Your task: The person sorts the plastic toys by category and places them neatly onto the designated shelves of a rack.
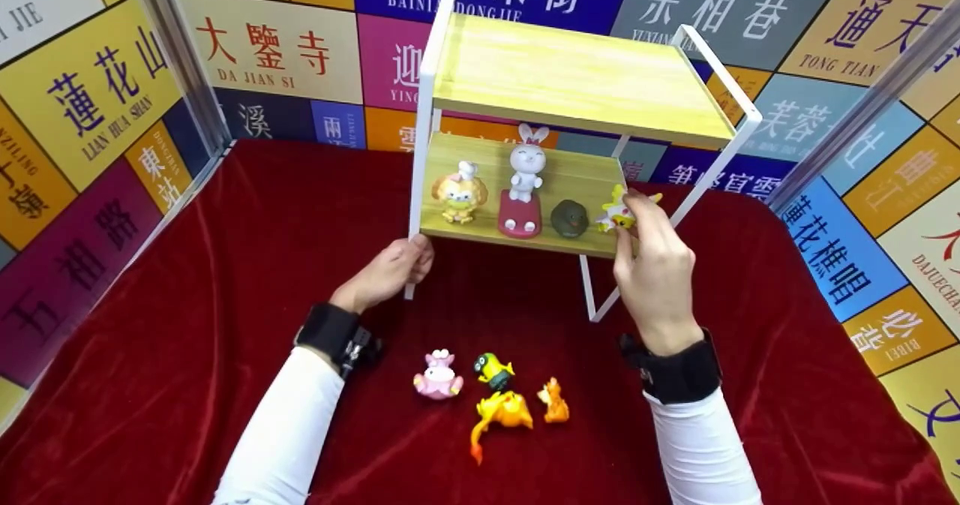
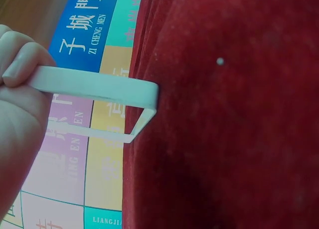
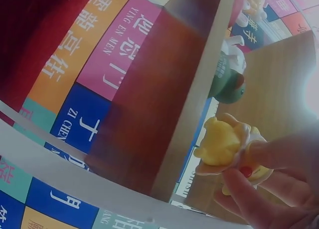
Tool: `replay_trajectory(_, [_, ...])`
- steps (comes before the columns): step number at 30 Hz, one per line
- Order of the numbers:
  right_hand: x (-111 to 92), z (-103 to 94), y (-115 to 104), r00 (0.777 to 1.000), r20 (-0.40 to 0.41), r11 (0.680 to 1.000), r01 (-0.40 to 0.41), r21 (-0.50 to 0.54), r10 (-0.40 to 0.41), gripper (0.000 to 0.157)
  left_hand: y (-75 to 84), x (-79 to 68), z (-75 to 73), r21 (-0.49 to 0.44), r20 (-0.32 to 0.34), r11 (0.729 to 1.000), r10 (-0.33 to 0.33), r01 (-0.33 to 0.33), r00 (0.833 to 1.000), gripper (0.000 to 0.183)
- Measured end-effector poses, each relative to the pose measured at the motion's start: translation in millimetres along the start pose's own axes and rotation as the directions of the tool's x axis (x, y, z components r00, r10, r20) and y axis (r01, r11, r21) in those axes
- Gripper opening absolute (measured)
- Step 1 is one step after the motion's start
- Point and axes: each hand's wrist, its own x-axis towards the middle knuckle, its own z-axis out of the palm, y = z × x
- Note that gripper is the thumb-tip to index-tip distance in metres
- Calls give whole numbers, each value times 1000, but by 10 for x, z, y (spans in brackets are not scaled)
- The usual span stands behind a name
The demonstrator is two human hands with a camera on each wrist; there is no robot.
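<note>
- The right hand (image 1: 660,272) pinches a yellow figurine (image 3: 219,141) between thumb and fingers, beyond its palm; the long axis is unclear.
- The left hand (image 1: 390,271), farther from the figurine, curls round the white frame's (image 1: 424,115) left leg.
- Just left of the figurine sits a dark green duck (image 1: 569,220), on the wooden lower shelf's (image 1: 581,175) right part.

Two hands (image 1: 656,265), one rack (image 1: 424,115), two boards (image 1: 570,73), and eight toy figures (image 1: 439,377), if rabbit (image 1: 527,161) and base (image 1: 519,211) are one piece.

The right hand (image 1: 656,269) partly hides its yellow figurine (image 3: 222,143). Beyond that grip, the right wrist view crops the lion figurine (image 3: 255,3).
</note>
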Motion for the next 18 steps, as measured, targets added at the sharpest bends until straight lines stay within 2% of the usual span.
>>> replay_trajectory(9, [-11, 64, 26, 999, 31, 1000, -8, -20, 9, 36, -25, 6, -5, 11, -1, 1000, 19, -19, 1000, 38])
replay_trajectory(18, [-9, 91, 46, 999, 46, 999, -5, -45, 7, 37, -15, 0, -4, 27, -14, 1000, -9, 10, 1000, 39])
